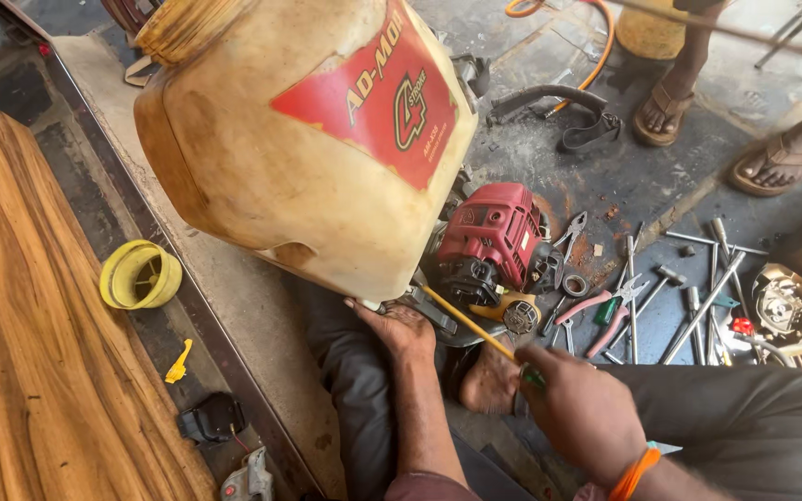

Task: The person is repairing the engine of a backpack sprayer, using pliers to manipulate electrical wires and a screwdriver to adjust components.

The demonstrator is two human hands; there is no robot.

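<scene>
A big, stained cream plastic tank (271, 158) with a red label fills the upper middle of the head view. A red small engine (494, 232) is mounted beneath it. My left hand (399, 327) presses against the tank's lower edge, fingers bent under it. My right hand (573, 404), with an orange band at the wrist, grips a yellow-shafted screwdriver (466, 323) whose tip reaches under the tank beside the engine. My dark trousers and a bare foot (489, 380) lie below the machine.
Several spanners, pliers (605, 311) and sockets are scattered on the dark floor at right. A yellow cap (139, 275) sits on the ledge at left beside a wooden board (20, 306). Another person's sandalled feet (661, 111) stand at top right near an orange hose.
</scene>
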